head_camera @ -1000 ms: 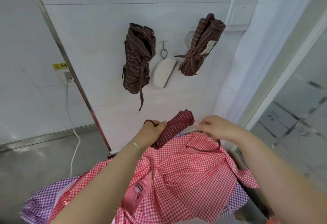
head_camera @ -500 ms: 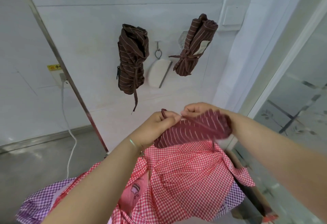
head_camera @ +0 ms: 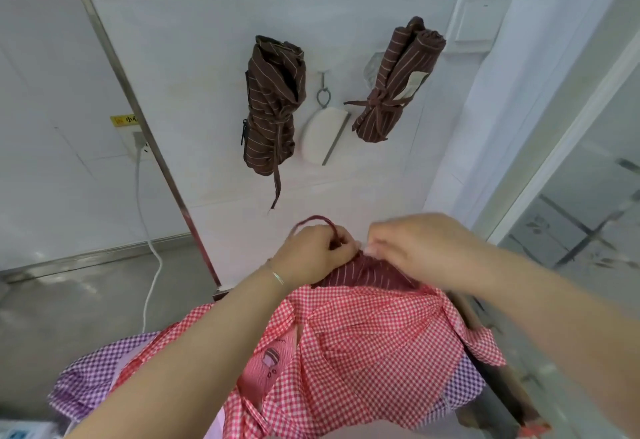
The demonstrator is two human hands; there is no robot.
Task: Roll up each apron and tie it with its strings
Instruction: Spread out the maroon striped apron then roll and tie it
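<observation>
A red checked apron (head_camera: 363, 345) lies spread over a purple checked one (head_camera: 90, 369), both seemingly waiting their turn, while just above the red checked apron's top edge a person holds a rolled maroon striped apron (head_camera: 363, 270) clear of the pile so its strings can pass round it. Well above that edge, two brown striped aprons (head_camera: 273, 106) hang rolled and tied on the wall, one either side of a hook (head_camera: 323, 90). The left hand (head_camera: 311, 255) pinches a loop of maroon string (head_camera: 317, 220), apparently keeping it taut; the right hand (head_camera: 419, 248) has its grip pinched on the roll's end, steadying the tie
</observation>
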